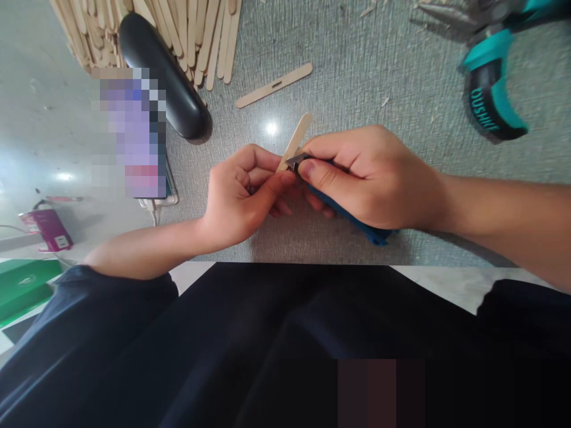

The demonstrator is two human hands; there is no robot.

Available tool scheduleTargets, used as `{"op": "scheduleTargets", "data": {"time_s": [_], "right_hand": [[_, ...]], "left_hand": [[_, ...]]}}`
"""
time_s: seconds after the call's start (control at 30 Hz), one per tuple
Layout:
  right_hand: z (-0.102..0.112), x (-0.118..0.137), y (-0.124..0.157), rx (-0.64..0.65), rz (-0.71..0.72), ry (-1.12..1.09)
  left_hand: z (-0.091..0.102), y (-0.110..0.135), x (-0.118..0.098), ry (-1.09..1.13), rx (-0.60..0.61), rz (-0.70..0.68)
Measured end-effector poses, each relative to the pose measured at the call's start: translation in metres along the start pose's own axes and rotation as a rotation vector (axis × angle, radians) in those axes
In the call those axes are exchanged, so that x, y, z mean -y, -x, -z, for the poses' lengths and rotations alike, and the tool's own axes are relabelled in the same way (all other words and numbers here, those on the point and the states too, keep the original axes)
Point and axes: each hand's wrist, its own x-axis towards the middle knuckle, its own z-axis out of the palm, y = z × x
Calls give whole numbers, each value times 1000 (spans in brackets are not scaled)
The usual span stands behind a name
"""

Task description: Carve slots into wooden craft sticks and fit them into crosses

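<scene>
Head view. The left hand (243, 196) is closing its fingers and thumb around the lower end of a wooden craft stick (298, 138), so the stick is sitting between the two hands, tilted, with its rounded upper end standing free above the grey mat (357, 77). The right hand (370, 178) is gripping a blue-handled utility knife (357, 223), fingers wrapped round the handle and thumb pressing near the blade (295, 159), which is touching the stick's edge just above the left thumb.

Progress, as judged: the cut on the held stick is appearing to be at its start. No slot or notch is showing on the exposed part, and the contact point is partly hidden by the thumbs.

Just beyond the held stick, one loose stick (274, 85) is lying with a slot already through its middle, suggesting one piece finished. Farther beyond and to the left, a stack of plain sticks (191, 30) is waiting beside a black case (165, 77). Teal-handled pliers (491, 89) are lying well apart to the right.
</scene>
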Motion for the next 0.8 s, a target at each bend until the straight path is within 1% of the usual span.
{"op": "scheduleTargets", "data": {"time_s": [0.13,0.23,0.5,0.7,0.8], "right_hand": [[-2,0,2,-41,-48,20],[-3,1,1,-35,-54,49],[-5,5,1,-70,-81,148],[-4,6,2,-77,-97,191],[-4,6,4,-89,-99,215]], "left_hand": [[-1,0,0,2,-17,17],[-1,-1,1,10,-12,6],[-2,-1,4,35,-26,0],[-2,-1,8,-13,-26,8],[-2,0,10,-15,-27,-20]]}}
